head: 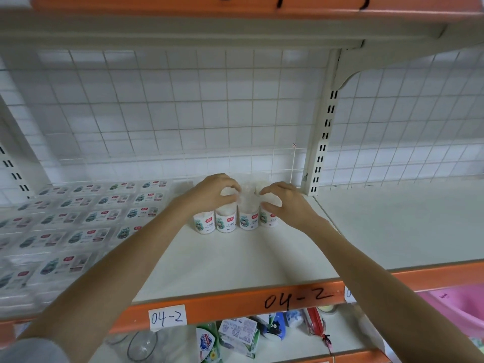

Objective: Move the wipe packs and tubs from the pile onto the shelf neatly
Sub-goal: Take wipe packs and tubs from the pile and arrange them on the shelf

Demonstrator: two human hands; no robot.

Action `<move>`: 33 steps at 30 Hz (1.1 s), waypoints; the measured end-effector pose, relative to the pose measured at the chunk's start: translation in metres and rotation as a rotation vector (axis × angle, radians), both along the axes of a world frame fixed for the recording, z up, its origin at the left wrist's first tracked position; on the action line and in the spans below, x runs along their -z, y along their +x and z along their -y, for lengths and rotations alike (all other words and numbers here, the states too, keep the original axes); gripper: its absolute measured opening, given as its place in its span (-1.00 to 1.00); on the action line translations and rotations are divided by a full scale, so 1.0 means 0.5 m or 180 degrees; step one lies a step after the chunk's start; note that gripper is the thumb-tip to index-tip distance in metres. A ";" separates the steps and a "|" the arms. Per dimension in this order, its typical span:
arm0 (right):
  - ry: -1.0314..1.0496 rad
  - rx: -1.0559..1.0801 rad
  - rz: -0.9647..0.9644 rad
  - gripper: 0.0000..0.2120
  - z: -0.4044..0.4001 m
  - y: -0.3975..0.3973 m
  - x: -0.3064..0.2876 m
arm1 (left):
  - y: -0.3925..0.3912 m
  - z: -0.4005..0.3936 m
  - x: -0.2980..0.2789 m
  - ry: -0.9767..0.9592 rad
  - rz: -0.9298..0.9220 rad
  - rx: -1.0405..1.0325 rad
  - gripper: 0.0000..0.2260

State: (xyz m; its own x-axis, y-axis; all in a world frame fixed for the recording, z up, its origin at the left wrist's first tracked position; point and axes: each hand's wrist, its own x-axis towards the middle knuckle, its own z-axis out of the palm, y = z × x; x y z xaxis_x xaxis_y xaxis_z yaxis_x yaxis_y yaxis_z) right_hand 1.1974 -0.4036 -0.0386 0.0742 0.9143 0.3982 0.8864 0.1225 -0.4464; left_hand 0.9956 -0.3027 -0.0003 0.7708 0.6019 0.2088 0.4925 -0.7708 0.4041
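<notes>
Orange edging (235, 302) runs across the lower frame, marked "04-2" by hand, with assorted packages (235, 334) on the level below it. Above it the pale shelf (235, 260) stretches back, and both forearms reach over it toward the centre. Flat wipe packs (86, 218) lie in tidy rows at the left of the frame. At mid-frame four tubs (235, 221) stand upright, touching side by side. The left hand (212, 192) curls its fingers (230, 184) round the top of a tub on the left; the right hand (285, 203) curls its fingers (269, 191) round the top of the rightmost tub. Behind them is a white wire grid (183, 113).
</notes>
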 end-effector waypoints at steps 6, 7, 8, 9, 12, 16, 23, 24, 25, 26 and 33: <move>-0.0183 -0.0348 0.0575 -0.76 -0.036 -0.047 -0.013 | -0.024 0.009 0.029 0.0196 -0.0595 -0.0215 -0.67; -0.0219 -0.0334 0.0606 -0.76 -0.038 -0.052 -0.012 | -0.023 0.010 0.033 0.0216 -0.0523 -0.0222 -0.67; -0.0224 -0.0324 0.0598 -0.77 -0.039 -0.054 -0.011 | -0.023 0.011 0.035 0.0218 -0.0440 -0.0222 -0.67; -0.0216 -0.0322 0.0568 -0.78 -0.039 -0.055 -0.008 | -0.024 0.012 0.036 0.0221 -0.0379 -0.0212 -0.68; -0.0181 -0.0318 0.0509 -0.79 -0.040 -0.057 -0.006 | -0.025 0.014 0.040 0.0261 -0.0317 -0.0206 -0.69; -0.0150 -0.0297 0.0666 -0.79 -0.041 -0.060 -0.004 | -0.022 0.016 0.045 0.0342 -0.0264 -0.0275 -0.70; -0.0323 -0.0323 0.0780 -0.75 -0.037 -0.063 -0.020 | -0.026 0.016 0.039 0.0117 -0.0294 -0.0280 -0.68; -0.0301 -0.0326 0.0731 -0.74 -0.036 -0.061 -0.022 | -0.030 0.015 0.036 0.0075 -0.0245 -0.0270 -0.66; -0.0231 -0.0329 0.0650 -0.73 -0.035 -0.060 -0.024 | -0.036 0.013 0.030 0.0046 -0.0171 -0.0276 -0.65; -0.0153 -0.0345 0.0576 -0.73 -0.034 -0.060 -0.026 | -0.044 0.010 0.024 0.0034 -0.0090 -0.0300 -0.64; 0.0187 -0.0464 0.0289 -0.77 -0.040 -0.065 -0.039 | -0.120 -0.012 -0.006 0.0007 0.0096 -0.0706 -0.71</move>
State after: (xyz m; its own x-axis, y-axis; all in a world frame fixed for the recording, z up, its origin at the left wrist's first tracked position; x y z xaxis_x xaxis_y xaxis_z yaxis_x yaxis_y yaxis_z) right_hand 1.1647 -0.3836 -0.0193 -0.0963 0.8877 0.4503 0.8937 0.2763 -0.3535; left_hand 0.9358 -0.2966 0.0029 0.6129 0.7556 0.2311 0.6378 -0.6458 0.4197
